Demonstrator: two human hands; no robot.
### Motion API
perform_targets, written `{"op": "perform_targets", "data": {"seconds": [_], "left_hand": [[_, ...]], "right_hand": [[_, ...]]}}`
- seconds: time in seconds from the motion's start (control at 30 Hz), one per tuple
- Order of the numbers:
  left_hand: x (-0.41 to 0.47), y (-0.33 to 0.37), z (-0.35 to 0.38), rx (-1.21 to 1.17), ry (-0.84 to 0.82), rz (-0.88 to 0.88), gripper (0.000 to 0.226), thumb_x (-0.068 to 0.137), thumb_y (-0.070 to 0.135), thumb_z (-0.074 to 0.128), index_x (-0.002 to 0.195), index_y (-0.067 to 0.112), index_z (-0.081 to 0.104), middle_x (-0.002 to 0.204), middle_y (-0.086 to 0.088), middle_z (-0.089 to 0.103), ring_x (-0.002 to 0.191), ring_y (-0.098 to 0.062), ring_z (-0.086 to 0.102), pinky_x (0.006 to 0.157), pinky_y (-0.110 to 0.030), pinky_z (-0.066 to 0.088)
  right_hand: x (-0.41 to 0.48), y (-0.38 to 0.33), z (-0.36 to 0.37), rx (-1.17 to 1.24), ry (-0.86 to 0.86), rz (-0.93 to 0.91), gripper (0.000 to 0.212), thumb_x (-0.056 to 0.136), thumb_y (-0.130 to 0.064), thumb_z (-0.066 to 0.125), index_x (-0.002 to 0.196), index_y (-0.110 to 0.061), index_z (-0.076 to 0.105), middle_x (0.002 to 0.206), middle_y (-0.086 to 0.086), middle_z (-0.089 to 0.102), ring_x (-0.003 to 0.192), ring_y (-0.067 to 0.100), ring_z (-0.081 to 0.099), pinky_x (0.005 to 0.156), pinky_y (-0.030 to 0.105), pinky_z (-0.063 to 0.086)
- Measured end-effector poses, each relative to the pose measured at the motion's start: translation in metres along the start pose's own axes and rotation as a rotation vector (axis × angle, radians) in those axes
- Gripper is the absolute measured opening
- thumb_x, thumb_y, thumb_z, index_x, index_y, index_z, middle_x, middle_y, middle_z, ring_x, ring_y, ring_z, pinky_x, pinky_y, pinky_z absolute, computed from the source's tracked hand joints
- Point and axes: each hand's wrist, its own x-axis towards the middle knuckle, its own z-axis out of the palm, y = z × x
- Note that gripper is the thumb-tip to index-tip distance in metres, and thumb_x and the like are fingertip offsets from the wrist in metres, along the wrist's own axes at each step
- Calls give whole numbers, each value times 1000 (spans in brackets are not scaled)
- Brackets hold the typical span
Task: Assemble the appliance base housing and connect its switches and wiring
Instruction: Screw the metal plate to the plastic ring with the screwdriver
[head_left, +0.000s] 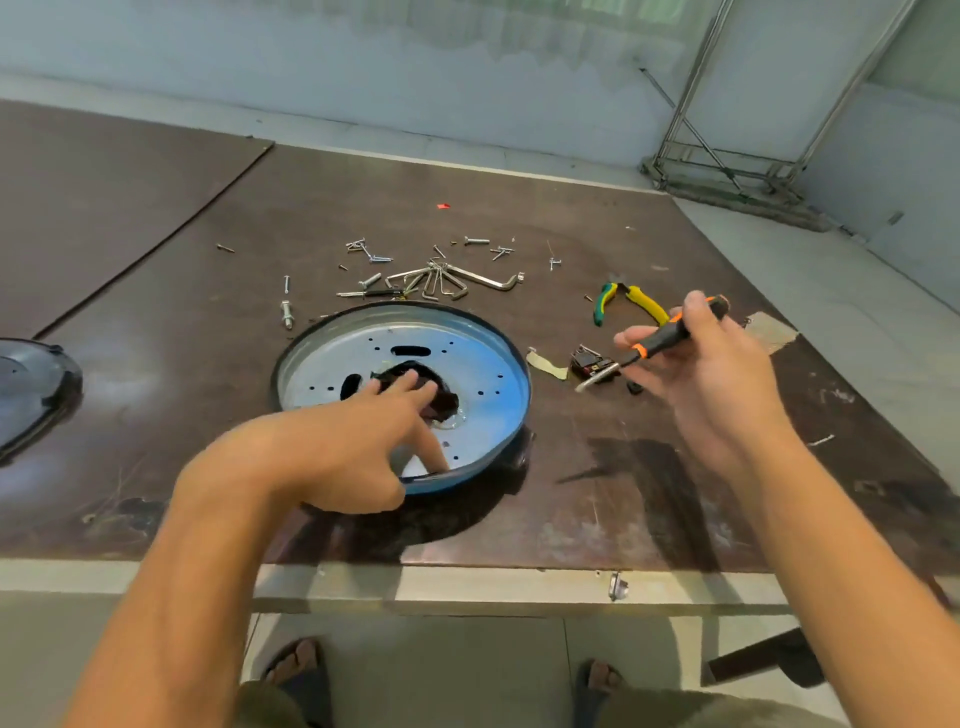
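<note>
Pan: judged light, stiff sheet metal, apt to slide; hold rim at 6 o'clock. Left grip released, fingers resting inside. Right grip grasps screwdriver.

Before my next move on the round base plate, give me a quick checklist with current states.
1. Screwdriver in hand: ok, the right hand grips its handle.
2. Base plate steadied: ok, the left hand rests in it, thumb at the near rim.
3. Black part seated in the central opening: cannot tell, fingers cover it.
4. Switch block fitted: not ok, it lies on the table beside the plate.
5. Screws available: ok, scattered beyond the plate.
</note>
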Motion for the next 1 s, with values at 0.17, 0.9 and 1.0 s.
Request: {"op": "perform_targets", "data": {"seconds": [0.17, 0.9, 1.0], "left_hand": [[-2, 15, -11, -125, 304, -38, 76, 78, 73, 58, 145, 43, 41, 157, 24, 27, 129, 16, 31, 101, -8, 30], [75, 82, 29, 183, 447, -468, 76, 83, 80, 38, 137, 26, 36, 153, -8, 29, 138, -40, 28, 110, -54, 31], [91, 84, 39, 198, 405, -510, 63, 96, 64, 34, 143, 23, 28, 158, -14, 19, 136, -47, 30, 107, -55, 33]], "right_hand": [[7, 30, 0, 143, 59, 98, 18, 106, -28, 48, 102, -10, 49, 70, 10, 56, 62, 27, 61, 68, 48, 61], [63, 90, 21, -1157, -116, -201, 7, 87, -22, 63, 81, -18, 63, 75, 3, 62, 77, 28, 59, 65, 35, 45], [85, 96, 40, -1235, -64, -190, 5, 87, -22, 63, 90, -19, 66, 85, 8, 67, 84, 33, 62, 72, 41, 53]]}}
